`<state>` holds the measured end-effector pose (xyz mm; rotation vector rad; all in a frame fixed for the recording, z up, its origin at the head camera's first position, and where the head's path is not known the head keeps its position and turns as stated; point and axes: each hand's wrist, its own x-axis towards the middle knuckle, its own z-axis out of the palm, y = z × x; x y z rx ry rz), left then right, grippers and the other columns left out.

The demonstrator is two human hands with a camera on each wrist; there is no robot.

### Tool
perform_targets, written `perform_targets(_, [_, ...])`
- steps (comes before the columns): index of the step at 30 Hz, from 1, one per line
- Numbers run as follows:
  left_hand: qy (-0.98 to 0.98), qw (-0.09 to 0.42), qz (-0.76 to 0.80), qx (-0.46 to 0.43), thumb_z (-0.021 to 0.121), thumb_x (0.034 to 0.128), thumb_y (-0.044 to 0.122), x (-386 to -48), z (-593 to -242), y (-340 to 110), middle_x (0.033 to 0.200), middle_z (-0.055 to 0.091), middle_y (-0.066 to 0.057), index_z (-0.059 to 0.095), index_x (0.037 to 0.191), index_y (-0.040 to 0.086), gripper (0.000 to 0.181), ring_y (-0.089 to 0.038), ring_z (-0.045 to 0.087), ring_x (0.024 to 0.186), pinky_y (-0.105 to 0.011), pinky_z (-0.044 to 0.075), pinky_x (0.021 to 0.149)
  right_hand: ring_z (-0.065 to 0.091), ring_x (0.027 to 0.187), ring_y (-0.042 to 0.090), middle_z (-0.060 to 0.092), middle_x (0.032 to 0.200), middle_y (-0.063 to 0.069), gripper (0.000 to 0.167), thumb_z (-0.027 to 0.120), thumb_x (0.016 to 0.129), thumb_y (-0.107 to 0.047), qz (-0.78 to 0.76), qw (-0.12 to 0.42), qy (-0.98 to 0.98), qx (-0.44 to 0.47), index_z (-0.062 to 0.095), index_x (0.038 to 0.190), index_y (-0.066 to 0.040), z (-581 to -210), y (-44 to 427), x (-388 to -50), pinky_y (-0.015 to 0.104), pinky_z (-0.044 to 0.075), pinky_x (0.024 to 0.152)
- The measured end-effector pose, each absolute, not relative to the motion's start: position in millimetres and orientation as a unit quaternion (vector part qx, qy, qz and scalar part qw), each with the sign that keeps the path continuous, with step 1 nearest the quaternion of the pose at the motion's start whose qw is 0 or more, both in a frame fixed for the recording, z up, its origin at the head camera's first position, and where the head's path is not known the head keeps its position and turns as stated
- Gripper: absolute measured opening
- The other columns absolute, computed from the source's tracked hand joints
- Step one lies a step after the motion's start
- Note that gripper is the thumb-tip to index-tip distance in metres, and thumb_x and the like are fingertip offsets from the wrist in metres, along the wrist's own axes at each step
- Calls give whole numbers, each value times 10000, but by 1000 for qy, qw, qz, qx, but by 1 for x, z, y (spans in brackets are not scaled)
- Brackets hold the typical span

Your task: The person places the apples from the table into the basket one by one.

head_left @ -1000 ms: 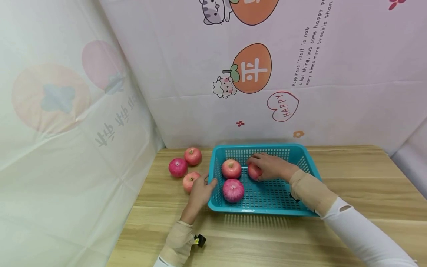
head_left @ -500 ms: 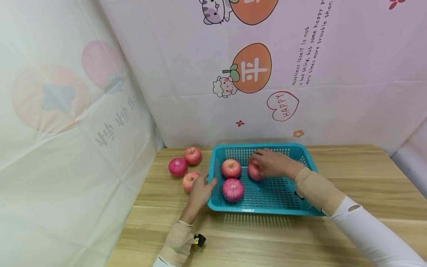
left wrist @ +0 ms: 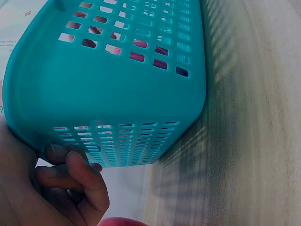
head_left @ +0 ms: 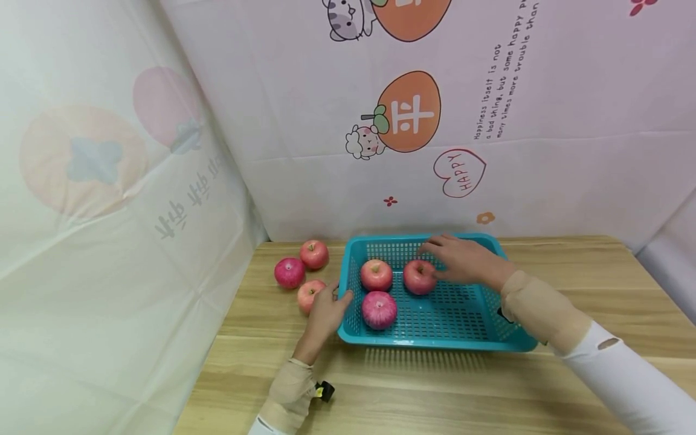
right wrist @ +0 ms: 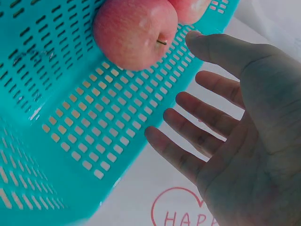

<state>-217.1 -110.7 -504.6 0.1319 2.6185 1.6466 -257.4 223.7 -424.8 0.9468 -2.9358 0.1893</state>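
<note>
My left hand [head_left: 328, 311] grips the left rim of a turquoise plastic basket [head_left: 435, 344]. In the left wrist view, the curled fingers [left wrist: 87, 181] lie against the basket's outer wall. My right hand [head_left: 462, 260] is over the basket's back right part. Its fingers [right wrist: 202, 113] are spread and hold nothing. Just left of that hand, a red apple [head_left: 419, 277] sits on the basket floor, stem visible in the right wrist view. Beside it in the basket are another apple [head_left: 376, 275] and a striped magenta, onion-like bulb [head_left: 379, 310].
Outside the basket, two apples [head_left: 314, 254] and a magenta bulb [head_left: 290, 272] lie on the wooden table [head_left: 413, 399] at the left. One of those apples [head_left: 310, 296] is close behind my left hand. A printed cloth [head_left: 326, 199] hangs along the table's back.
My right hand has let go of the apple in the basket and drawn back to the right, its fingers opening. The left hand has stayed on the rim.
</note>
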Motion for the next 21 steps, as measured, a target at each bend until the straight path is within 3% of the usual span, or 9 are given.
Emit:
perform_targets(7, [848,27,527,38,610,1065,223,-217,-503,-111,1239,747,-255,576,1470,-44,487,-328,786,1019,-481,662,837,698,1153,333,670,1335,122,470,853,902,-257,54,51,-953,293,693,1334,-164,-416,240,-251,524,632,866])
perform_targets(15, [854,14,518,45,614,1056,216,-217,-502,-110,1158,775,-226,623,1421,-29,440,-315,789,970,-443,664,789,684,1163,315,687,1297,116,421,839,919,-238,71,82,-948,298,710,1304,-127,-404,259,-238,524,625,924])
perform_targets(21, [859,19,511,36,615,1058,230,-216,-502,-110,1214,756,-233,604,1441,-40,468,-297,779,1001,-465,662,831,686,1165,327,690,1286,126,420,847,912,-230,75,97,-950,288,712,1292,-113,-402,274,-231,535,624,928])
